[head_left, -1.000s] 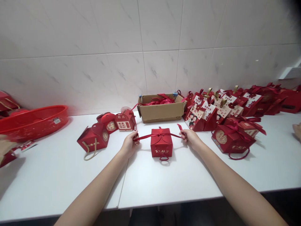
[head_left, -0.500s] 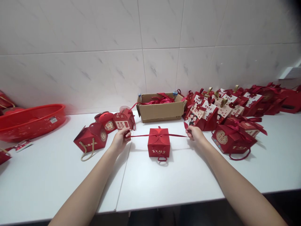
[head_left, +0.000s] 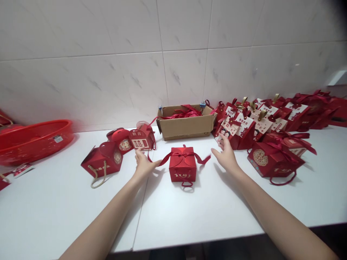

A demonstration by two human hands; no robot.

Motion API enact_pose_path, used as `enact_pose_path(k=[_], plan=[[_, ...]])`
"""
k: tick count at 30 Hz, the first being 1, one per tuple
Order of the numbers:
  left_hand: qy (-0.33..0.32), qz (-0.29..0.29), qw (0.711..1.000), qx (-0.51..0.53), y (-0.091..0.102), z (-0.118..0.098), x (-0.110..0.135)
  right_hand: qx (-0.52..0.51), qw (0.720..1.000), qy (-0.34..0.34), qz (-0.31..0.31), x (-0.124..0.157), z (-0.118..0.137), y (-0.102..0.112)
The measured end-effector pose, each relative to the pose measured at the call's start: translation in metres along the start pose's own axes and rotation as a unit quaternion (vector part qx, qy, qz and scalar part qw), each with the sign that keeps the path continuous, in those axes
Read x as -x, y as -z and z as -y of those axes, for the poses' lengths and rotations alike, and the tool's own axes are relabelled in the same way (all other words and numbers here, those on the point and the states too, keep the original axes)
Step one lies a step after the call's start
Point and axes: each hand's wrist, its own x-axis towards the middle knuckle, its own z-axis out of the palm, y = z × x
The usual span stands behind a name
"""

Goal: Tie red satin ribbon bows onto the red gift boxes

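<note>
A red gift box with gold lettering sits on the white table in front of me. Across its folded top lies a dark red ribbon, crossed in a knot at the middle, its loose ends spreading to both sides. A short cord handle hangs at the box's front. My left hand is left of the box with fingers apart, the thumb close to the ribbon's left end. To the right, my right hand has spread fingers and holds nothing, a little away from the ribbon's right end.
Behind the box stands a cardboard box of red ribbons. Several red gift boxes are at the left, by a red plastic basin. On the right are many small gift bags and a ribboned box.
Both hands have let go of the ribbon, which was stretched tight between them. Its ends now lie slack and curled beside the box, and the fingers have opened.
</note>
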Motion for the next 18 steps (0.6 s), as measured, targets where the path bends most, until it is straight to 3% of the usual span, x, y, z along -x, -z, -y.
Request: enact_pose_path(k=[2,4,7,10,13,18], plan=[[-0.059,-0.021,0.998,-0.029,-0.004,-0.004,0.006,0.033,0.997,0.063,0.007,0.005,0.003,-0.002],[-0.122,0.046,0.991,0.005,-0.007,-0.011,0.015,0.026,0.993,0.088,0.079,0.012,0.009,-0.006],[-0.180,0.180,0.965,0.069,-0.012,-0.022,0.032,-0.028,0.976,0.040,0.213,0.025,0.018,-0.013],[-0.181,0.245,0.946,0.111,-0.018,-0.028,0.045,-0.070,0.963,-0.007,0.260,0.033,0.023,-0.018],[-0.178,0.258,0.940,0.135,-0.021,-0.030,0.052,-0.069,0.956,-0.033,0.283,0.033,0.028,-0.014],[-0.176,0.263,0.937,0.149,-0.022,-0.032,0.053,0.031,0.930,-0.089,0.356,0.024,0.040,0.005]])
